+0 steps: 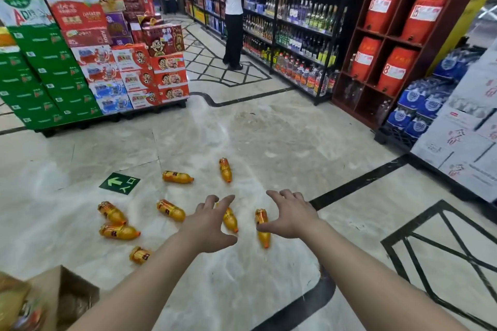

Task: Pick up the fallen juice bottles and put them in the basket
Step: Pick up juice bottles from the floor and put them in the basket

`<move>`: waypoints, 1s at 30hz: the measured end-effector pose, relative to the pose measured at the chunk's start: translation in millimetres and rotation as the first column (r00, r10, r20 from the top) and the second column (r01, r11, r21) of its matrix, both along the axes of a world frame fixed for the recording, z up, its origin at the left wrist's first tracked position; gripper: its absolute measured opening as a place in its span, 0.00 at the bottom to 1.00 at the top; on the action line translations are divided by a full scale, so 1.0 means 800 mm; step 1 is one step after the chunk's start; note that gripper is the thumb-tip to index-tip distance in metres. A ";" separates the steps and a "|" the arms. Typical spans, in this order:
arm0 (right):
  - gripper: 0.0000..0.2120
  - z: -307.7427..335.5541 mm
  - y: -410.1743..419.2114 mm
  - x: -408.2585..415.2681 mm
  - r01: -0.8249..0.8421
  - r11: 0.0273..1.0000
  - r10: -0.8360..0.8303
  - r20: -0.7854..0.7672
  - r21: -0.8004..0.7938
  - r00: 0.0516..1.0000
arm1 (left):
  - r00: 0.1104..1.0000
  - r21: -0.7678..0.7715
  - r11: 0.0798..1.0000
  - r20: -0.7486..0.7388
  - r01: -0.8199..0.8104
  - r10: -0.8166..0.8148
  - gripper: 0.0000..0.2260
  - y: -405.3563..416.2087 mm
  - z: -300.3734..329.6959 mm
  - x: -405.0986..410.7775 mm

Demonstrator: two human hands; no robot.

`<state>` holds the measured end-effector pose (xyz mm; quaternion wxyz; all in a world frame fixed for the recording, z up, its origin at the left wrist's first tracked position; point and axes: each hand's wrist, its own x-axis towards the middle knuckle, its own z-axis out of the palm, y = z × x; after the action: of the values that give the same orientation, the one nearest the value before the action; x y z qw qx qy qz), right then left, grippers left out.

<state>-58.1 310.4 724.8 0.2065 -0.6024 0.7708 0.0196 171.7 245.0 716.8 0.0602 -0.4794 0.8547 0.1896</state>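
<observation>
Hands poised over spilled juice

Both hands, left hand [208, 223] and right hand [289, 213], hover spread and empty at frame centre. 8 juice bottles [177, 177] lie scattered on the floor [269, 142]. Best to grasp each nearest bottle [230, 219] around its middle; one [262, 227] lies between the hands, others left and above.

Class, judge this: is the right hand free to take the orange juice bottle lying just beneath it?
Probably yes: the right hand hovers open above that orange juice bottle, with only bare floor around it.
</observation>
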 end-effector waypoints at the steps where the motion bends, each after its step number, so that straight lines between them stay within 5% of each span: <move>1: 0.49 -0.009 -0.024 -0.010 0.008 1.000 -0.008 0.003 -0.001 1.000 | 1.000 0.009 1.000 0.008 -0.002 0.002 0.46 -0.025 -0.009 -0.011; 9: 0.47 -0.110 -0.242 -0.089 0.125 0.992 -0.124 0.027 -0.035 0.992 | 0.995 0.083 0.996 0.097 0.025 -0.033 0.46 -0.274 -0.104 -0.091; 18: 0.47 -0.234 -0.471 -0.167 0.316 0.943 -0.324 0.073 0.105 0.943 | 0.978 0.207 0.977 0.184 0.061 -0.100 0.45 -0.554 -0.223 -0.167; 30: 0.47 -0.496 -0.595 -0.268 0.344 0.904 -0.391 0.169 0.253 0.905 | 0.953 0.407 0.897 0.299 -0.172 0.047 0.45 -0.694 -0.474 -0.278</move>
<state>-272.8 -165.9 328.0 0.3531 -0.4176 0.8372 -0.0014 -50.9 -310.0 337.3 0.2739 -0.5243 0.7461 0.3056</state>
